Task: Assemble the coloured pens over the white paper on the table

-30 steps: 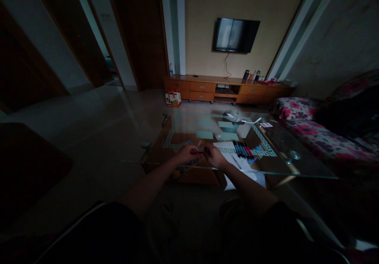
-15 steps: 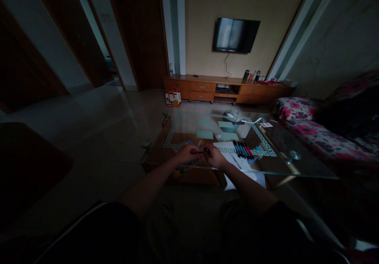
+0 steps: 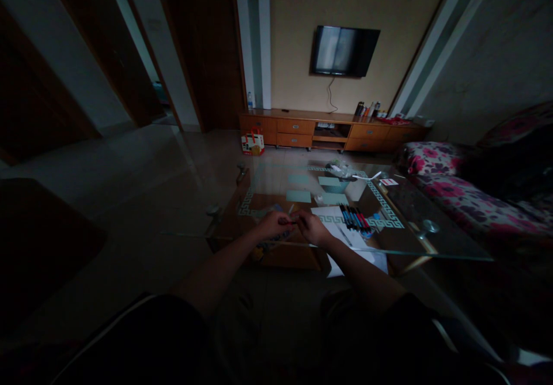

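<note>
Above the near edge of the glass table, my left hand (image 3: 272,225) is closed around a slim red and black pen (image 3: 285,221). The pen points to the right, toward my right hand (image 3: 313,229), whose fingers are pinched at its end. Exactly what lies under those fingertips is too dark and small to make out. To the right, a row of several pens (image 3: 355,218) in black, blue and red lies side by side. White paper sheets (image 3: 322,213) lie beneath my right hand and the row, with a single pen-like strip (image 3: 344,235) on them.
The glass table (image 3: 276,178) has a patterned border. Toward its far side are a teal basket (image 3: 336,187), a crumpled clear plastic bag (image 3: 341,169) and a small red and white card (image 3: 388,182). A floral sofa (image 3: 466,192) stands at right. Behind are a wooden TV cabinet (image 3: 295,126) and a paper bag (image 3: 253,143).
My right fingers have shifted slightly and closed in at the pen's end; the dark piece seen between them before is now mostly covered. My left hand has hardly moved.
</note>
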Demonstrator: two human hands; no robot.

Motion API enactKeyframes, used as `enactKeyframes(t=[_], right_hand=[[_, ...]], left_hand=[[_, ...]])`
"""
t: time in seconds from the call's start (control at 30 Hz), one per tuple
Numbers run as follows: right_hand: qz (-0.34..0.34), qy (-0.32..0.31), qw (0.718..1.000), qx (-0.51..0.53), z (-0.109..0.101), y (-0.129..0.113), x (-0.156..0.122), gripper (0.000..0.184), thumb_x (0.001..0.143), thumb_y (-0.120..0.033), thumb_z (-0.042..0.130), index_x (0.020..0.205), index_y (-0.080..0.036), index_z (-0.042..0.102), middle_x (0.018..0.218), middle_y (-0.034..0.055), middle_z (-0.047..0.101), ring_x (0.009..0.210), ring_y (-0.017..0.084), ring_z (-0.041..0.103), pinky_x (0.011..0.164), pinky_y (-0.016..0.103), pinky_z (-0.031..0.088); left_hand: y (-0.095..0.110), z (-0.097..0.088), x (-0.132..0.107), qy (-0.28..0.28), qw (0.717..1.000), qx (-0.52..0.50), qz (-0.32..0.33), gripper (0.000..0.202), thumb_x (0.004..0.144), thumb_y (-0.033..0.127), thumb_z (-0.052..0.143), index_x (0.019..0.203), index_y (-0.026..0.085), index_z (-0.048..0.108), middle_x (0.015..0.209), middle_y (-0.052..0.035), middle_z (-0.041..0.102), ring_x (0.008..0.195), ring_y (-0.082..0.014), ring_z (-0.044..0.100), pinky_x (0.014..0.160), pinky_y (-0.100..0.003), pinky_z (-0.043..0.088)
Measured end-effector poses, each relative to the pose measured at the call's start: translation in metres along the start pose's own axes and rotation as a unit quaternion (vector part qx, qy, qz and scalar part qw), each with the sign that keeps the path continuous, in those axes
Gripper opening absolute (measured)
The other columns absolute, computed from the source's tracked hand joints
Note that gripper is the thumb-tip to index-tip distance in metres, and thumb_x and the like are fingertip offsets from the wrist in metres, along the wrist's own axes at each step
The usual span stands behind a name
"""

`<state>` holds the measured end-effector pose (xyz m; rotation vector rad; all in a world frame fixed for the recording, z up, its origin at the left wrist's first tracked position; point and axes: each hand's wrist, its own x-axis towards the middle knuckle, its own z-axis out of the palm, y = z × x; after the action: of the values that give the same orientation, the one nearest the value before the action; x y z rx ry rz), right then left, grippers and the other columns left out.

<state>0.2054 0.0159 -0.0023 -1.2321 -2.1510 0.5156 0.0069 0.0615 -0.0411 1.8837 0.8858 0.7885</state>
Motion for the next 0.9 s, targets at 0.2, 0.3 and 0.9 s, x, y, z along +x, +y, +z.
enactKeyframes(t=[0.2,0.3,0.9], right_hand=[[-0.008,0.009,1.0,0.006,0.0003,-0.0001,-0.0002,0.026,0.091,-0.017,0.051,0.114,-0.021,0.062,0.103,0.0062,0.07,0.091,0.018,0.065,0.083,0.028,0.047],[-0.02,0.015,1.0,0.008,0.0006,0.0008,0.0,0.027,0.089,-0.015,0.054,0.114,-0.021,0.062,0.105,0.0068,0.069,0.094,0.018,0.064,0.085,0.029,0.047],[0.001,-0.013,1.0,0.002,-0.0035,-0.0047,0.0001,0.027,0.09,-0.013,0.051,0.111,-0.023,0.065,0.101,0.0052,0.072,0.094,0.019,0.066,0.084,0.028,0.047]], left_hand=[[0.0055,-0.0017,-0.0022,-0.007,1.0,0.013,0.008,0.019,0.078,0.028,0.07,0.083,0.01,0.071,0.076,-0.0075,0.073,0.069,-0.0158,0.066,0.063,-0.023,0.048],[0.0062,-0.0012,-0.0018,-0.003,1.0,0.009,-0.001,0.018,0.078,0.027,0.07,0.082,0.01,0.072,0.077,-0.0079,0.074,0.07,-0.0163,0.066,0.064,-0.024,0.049],[0.005,-0.0068,-0.0023,-0.021,0.995,0.092,0.023,0.024,0.08,0.033,0.067,0.085,0.012,0.077,0.071,-0.0036,0.072,0.062,-0.015,0.061,0.056,-0.021,0.04]])
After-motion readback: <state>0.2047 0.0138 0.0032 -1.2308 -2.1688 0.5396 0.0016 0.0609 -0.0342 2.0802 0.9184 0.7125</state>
